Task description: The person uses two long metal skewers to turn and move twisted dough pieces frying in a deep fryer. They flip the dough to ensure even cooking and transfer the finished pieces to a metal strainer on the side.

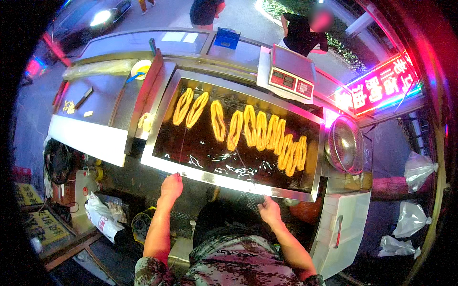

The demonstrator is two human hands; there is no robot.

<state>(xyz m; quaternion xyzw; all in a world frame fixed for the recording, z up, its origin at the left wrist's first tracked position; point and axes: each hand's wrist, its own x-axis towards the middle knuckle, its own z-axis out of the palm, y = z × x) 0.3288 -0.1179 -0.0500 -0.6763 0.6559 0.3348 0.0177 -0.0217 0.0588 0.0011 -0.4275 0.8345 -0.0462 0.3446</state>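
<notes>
Long golden fried dough sticks [249, 125] float in dark oil in a wide rectangular metal fryer [210, 177]. Two lie apart at the left, one sits left of the middle, and several crowd together toward the right. My left hand [171, 187], at the fryer's near edge, is closed round a thin rod [182, 148] that reaches up toward the left pair. Farther right, my right hand [270, 209] grips another thin rod [241, 160], slanting up and left to the dough sticks near the middle. Glare on the oil partly obscures both rods.
A steel worktop [93, 114] with a knife [84, 97] and dough scraps adjoins the left side. A scale [292, 74] stands behind the fryer and a wire strainer basket [344, 145] at its right. White plastic drawers [341, 229] stand lower right. People are beyond the counter.
</notes>
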